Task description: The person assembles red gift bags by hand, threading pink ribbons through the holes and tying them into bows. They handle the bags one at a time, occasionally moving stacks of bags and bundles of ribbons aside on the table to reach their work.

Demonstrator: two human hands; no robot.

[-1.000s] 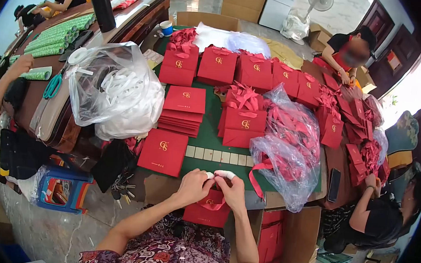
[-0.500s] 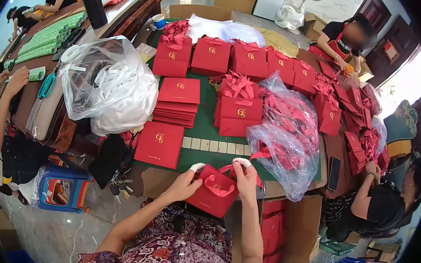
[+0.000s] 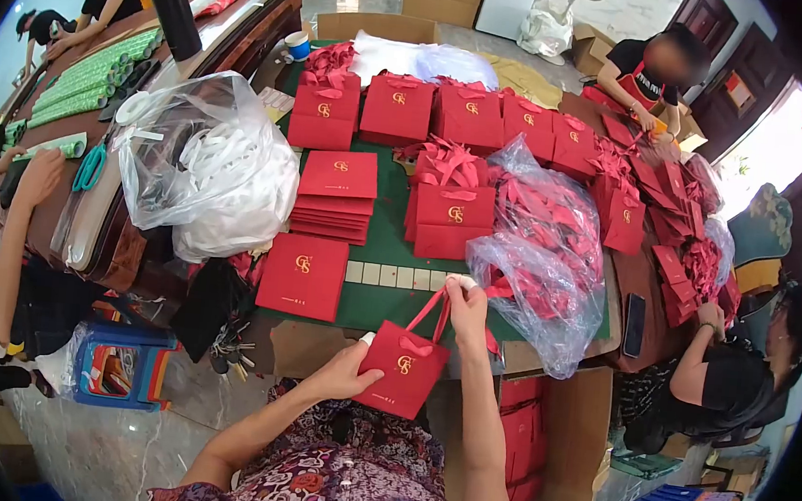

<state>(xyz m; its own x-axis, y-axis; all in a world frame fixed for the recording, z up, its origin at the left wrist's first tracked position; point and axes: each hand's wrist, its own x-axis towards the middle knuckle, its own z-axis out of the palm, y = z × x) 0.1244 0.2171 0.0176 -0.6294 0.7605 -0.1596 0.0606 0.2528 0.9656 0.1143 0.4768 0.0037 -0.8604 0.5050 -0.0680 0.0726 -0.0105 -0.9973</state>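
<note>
A small red paper gift bag with a gold logo is held tilted over my lap, just off the table's front edge. My left hand grips its left side between thumb and fingers. My right hand, above the bag, pinches the red ribbon handle and holds it taut. White wrapping covers fingertips on both hands. Behind my left hand lies a flat red bag, with a stack of folded red bags beyond. A clear plastic bag of red ribbons sits to the right of my right hand.
Standing red bags line the back of the green tabletop. A plastic bag of white ribbons lies at left, near teal scissors. A phone rests at right. A cardboard box stands below. Other people work on both sides.
My right hand has risen and drawn the ribbon handle up taut. The bag has turned, showing its logo more plainly, and my left hand has shifted slightly lower.
</note>
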